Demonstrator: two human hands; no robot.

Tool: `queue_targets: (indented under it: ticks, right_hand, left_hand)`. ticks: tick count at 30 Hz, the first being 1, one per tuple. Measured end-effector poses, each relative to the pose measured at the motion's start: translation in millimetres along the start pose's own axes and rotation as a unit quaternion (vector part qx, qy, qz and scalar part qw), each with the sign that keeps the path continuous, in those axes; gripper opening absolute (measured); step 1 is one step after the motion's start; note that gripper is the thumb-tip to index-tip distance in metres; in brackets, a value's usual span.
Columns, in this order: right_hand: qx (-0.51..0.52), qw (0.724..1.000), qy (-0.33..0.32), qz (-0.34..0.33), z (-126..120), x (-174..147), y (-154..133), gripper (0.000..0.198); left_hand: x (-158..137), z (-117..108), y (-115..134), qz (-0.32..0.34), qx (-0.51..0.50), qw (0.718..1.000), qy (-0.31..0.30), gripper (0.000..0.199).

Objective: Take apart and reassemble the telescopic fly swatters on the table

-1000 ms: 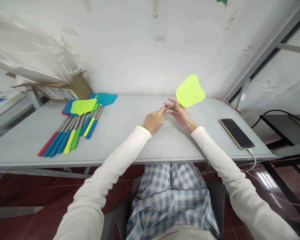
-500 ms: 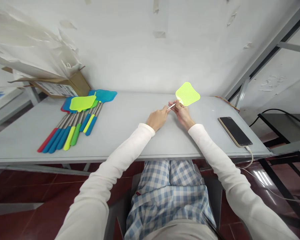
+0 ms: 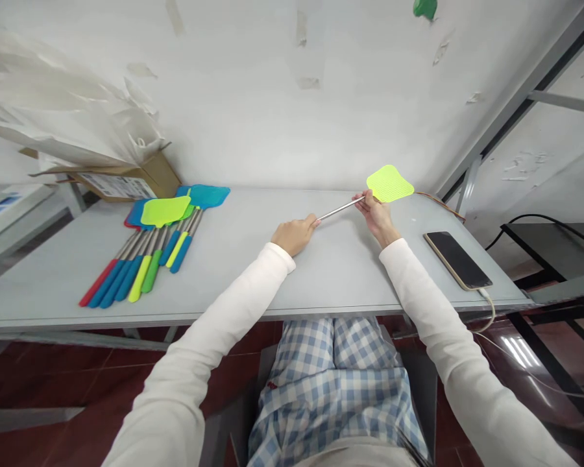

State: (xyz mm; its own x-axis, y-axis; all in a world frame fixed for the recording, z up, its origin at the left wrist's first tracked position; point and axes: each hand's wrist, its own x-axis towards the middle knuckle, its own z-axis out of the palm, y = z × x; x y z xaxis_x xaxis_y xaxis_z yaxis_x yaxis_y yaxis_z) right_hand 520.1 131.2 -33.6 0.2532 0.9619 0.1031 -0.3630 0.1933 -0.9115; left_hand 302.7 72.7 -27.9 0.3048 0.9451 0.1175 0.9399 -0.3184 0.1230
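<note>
A yellow-green fly swatter (image 3: 390, 184) is stretched between my two hands above the grey table. My left hand (image 3: 294, 235) is closed around its handle end, and the handle's grip is hidden inside the fist. With its fingers, my right hand (image 3: 376, 213) pinches the thin metal shaft just below the perforated paddle. A length of bare telescopic shaft (image 3: 340, 210) shows between the hands, slanting up to the right.
At the left lie several fly swatters (image 3: 139, 263) with red, blue, yellow and green handles, their paddles stacked. Behind them stands an opened cardboard box (image 3: 158, 174) with plastic wrapping. A phone (image 3: 457, 259) on a white cable lies at the right of the table (image 3: 253, 285).
My hands have moved apart, the right one rightward with the paddle and the left one slightly leftward. Much more of the metal shaft shows between them. The view has shifted a little.
</note>
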Motion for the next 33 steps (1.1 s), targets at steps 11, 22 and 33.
queue_targets:
  ticks: [11, 22, 33]
  right_hand:
    - [-0.013, 0.996, -0.086, -0.003, 2.6, -9.0, -4.8, 0.05]
    - [-0.031, 0.995, -0.092, -0.02, 1.8, -11.3, -10.1, 0.05]
    - [-0.013, 0.998, -0.055, -0.03, 4.8, -14.3, -6.8, 0.053]
  left_hand:
    - [3.0, 5.4, -16.9, -0.015, -0.008, 1.0, 0.024, 0.048]
    - [2.8, 9.6, -18.7, -0.017, -0.038, 0.999, 0.029, 0.045]
    - [40.6, 3.3, 40.3, 0.083, -0.105, 0.983, 0.128, 0.042]
